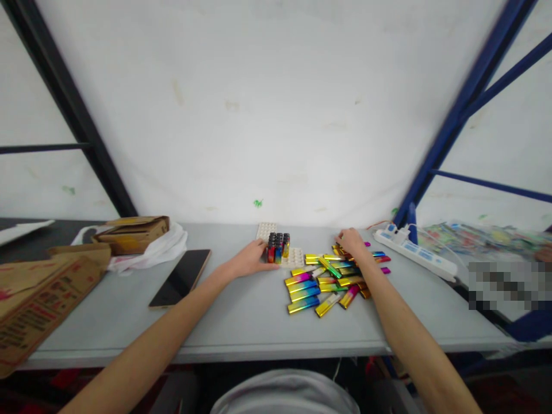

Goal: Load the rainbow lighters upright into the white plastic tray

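Observation:
Several shiny lighters with dark tops (279, 246) stand upright in close rows on a white holed tray (295, 257). My left hand (250, 259) curves round the left side of these rows, the thumb in front and the fingers farther back, closed against them. A loose pile of metallic lighters (328, 282), gold shading into blue, pink and green, lies flat to the right. Over the far side of that pile, my right hand (351, 241) has its fingers bent downward and drawn together. What its fingertips hold, if anything, is hidden.
A dark tablet-like device (181, 279) lies left of my left hand. Farther left are a cardboard box (133, 234) on a white plastic bag (161, 253) and an open carton (47, 299). A white power strip (414, 253) with plugs lies at right, beside a blue frame post (452, 121).

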A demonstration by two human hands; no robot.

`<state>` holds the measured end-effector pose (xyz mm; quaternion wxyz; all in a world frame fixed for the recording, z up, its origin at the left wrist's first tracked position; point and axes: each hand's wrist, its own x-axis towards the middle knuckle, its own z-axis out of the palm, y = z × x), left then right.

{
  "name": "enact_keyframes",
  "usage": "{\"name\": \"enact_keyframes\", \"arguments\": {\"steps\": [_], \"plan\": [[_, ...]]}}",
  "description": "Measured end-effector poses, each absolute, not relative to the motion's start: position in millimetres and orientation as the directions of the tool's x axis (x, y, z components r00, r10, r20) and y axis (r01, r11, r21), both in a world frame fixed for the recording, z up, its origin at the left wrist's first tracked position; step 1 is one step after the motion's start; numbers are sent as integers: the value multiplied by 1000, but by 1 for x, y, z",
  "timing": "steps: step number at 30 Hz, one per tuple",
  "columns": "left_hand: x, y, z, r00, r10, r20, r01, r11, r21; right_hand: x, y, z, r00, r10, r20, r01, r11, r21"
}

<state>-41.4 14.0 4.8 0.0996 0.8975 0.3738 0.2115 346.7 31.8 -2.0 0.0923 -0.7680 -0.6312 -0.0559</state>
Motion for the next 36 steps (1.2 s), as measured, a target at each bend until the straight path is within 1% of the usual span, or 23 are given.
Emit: {"name": "enact_keyframes", "arguments": {"steps": [6,10,11,12,13,15,17,18,20,21,23,27,29,31,33,34,36], "plan": [[-41,11,9,621,728,288,639,-684,351,334,37,-1,154,963,221,984,-129,-125],[-41,10,10,628,728,273,641,-684,349,331,36,3,138,955,264,983,-99,-156],[-41,10,10,629,728,273,640,-685,349,330,36,4,131,950,285,980,-80,-182],[-41,10,10,629,727,275,638,-685,350,329,35,6,128,943,307,971,-56,-232],[-41,11,10,627,727,280,637,-685,353,326,33,7,136,937,323,949,-30,-312],[-41,11,9,624,727,288,633,-686,358,318,30,10,164,938,306,837,32,-547],[-41,12,9,629,722,288,629,-690,358,304,25,13,153,959,237,622,93,-777],[-41,12,8,633,719,286,627,-693,356,296,23,15,124,970,210,498,122,-858],[-41,12,7,637,715,287,621,-697,358,279,16,19,65,979,195,284,169,-944],[-41,13,7,636,714,291,618,-698,362,271,12,21,43,980,194,216,180,-960],[-41,13,7,633,715,297,611,-697,374,257,5,24,-28,979,201,152,203,-967],[-41,12,8,633,721,282,623,-691,366,238,-8,26,-187,951,246,146,274,-950],[-41,11,9,639,718,275,623,-693,362,232,-12,25,-234,938,256,219,308,-926],[-41,11,9,644,714,274,617,-697,365,227,-14,24,-249,927,282,372,360,-855],[-41,11,8,640,716,277,615,-694,373,223,-16,24,-236,913,332,522,408,-749],[-41,11,8,636,719,281,614,-692,380,220,-17,25,-220,907,358,573,417,-705],[-41,11,8,632,721,284,610,-688,393,216,-20,27,-171,903,394,635,407,-657]]}}
